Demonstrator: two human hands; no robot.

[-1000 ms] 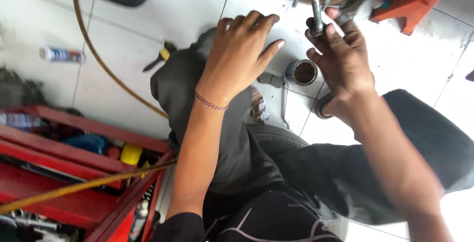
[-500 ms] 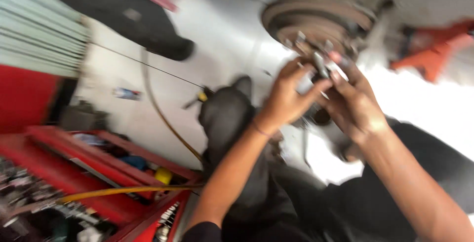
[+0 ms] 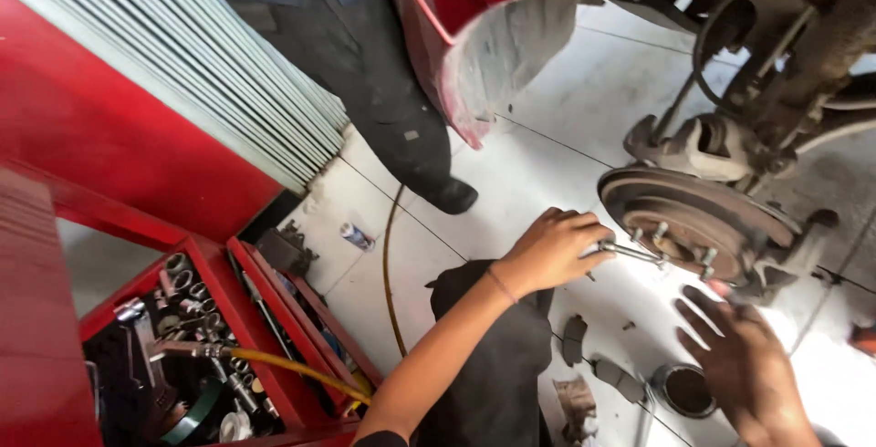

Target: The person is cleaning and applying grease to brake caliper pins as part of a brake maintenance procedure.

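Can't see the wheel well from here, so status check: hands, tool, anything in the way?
Left hand gripping slim silver metal tool, tip at rusty round brake disc. Right hand open, blurred, below disc. Nothing between them.

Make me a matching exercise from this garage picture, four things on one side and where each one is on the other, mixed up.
Things:
1. slim metal wrench
2. rusty round brake disc
3. small round metal tin
4. yellow air hose

Places:
A. on the floor by the right hand
B. across the red tool drawer
C. in the left hand
D. under the red wheel arch

Pairs: 1-C, 2-D, 3-A, 4-B
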